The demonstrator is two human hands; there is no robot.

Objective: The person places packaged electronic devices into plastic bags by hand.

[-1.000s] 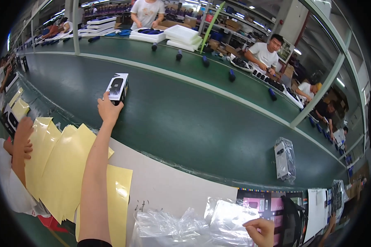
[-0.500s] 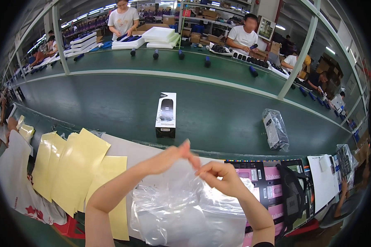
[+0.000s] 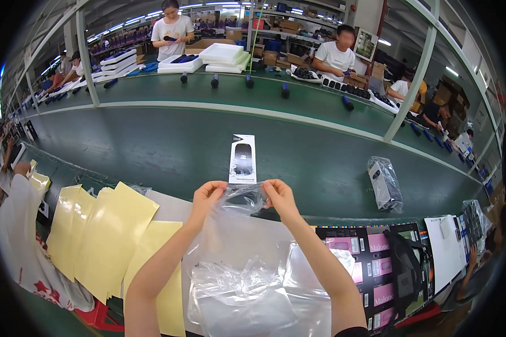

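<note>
Between my two hands a clear plastic bag (image 3: 239, 200) is stretched, its upper edge spread at the near side of the green line. My left hand (image 3: 209, 197) pinches one side of the bag's mouth, and my right hand (image 3: 276, 196) pinches the other. Just beyond the bag stands a white and black box (image 3: 243, 159) with a dark rounded device pictured on its front; the bag hides its lower end. Below my hands, between my forearms, lies a loose pile of clear plastic bags (image 3: 239, 297).
Yellow sheets (image 3: 115, 238) fan out at the left. A plastic-wrapped box (image 3: 385, 185) lies farther right on the green line (image 3: 315, 168). Printed pink and black sheets (image 3: 371, 241) and a black mesh thing (image 3: 403, 269) are at the right. Co-workers sit and stand across a metal rail (image 3: 264, 115).
My hands were close together over the pile; now they are apart and farther forward, holding the bag's mouth spread in front of the box. The view has shifted slightly.
</note>
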